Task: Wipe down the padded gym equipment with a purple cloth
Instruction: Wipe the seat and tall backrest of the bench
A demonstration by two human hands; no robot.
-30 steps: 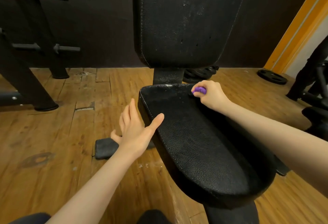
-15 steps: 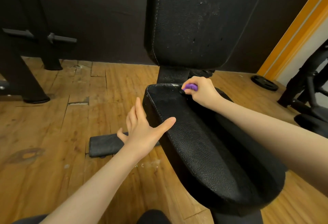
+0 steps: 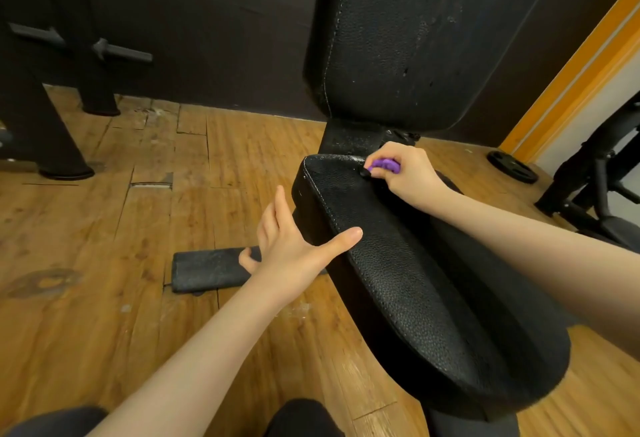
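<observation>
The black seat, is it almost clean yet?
Not yet. Nothing looks finished for sure. The right hand holds the purple cloth bunched up at the far end of the seat, while the left hand rests open on its near edge. Pale specks still show on that far edge and on the backrest, which is untouched.

seat pad (image 3: 398,263) before backrest pad (image 3: 415,38) | right hand (image 3: 405,173) on seat pad's far end, gripping cloth (image 3: 384,165) | left hand (image 3: 287,246) at its left edge | foot bar (image 3: 207,270) on floor (image 3: 86,228) left of seat

Wooden floor (image 3: 104,298), dark pad (image 3: 207,272), perhaps weight plate (image 3: 512,170)
</observation>
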